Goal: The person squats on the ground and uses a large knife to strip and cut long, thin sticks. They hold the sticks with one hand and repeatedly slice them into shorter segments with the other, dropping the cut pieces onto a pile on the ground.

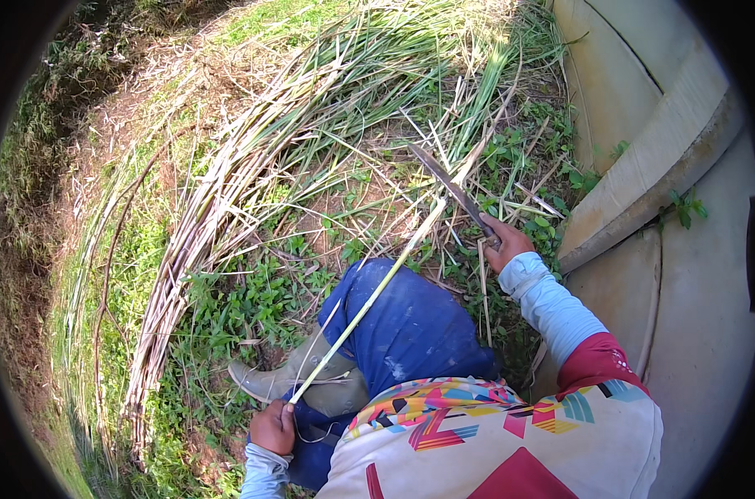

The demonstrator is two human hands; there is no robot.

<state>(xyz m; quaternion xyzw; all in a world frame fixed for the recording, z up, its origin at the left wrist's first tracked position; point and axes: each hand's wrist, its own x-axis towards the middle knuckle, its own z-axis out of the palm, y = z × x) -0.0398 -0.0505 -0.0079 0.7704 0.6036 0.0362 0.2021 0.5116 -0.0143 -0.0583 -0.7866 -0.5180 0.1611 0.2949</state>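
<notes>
My left hand, low and left of my knee, is closed around the lower end of a long pale yellow-green stalk. The stalk slants up across my blue-trousered knee, its far end close to the blade. In my closed right hand is a long dark-bladed knife, its tip pointing up and left. The blade lies near the stalk's far end; whether they touch, I cannot tell. Cut pale stalks and a green leafy tuft lie just beyond the knife.
A big heap of long cut stalks, green at the top and brownish lower down, stretches along the left and far side. Pale slabs stand close on my right. My boot rests on weedy ground, with dry brush farther left.
</notes>
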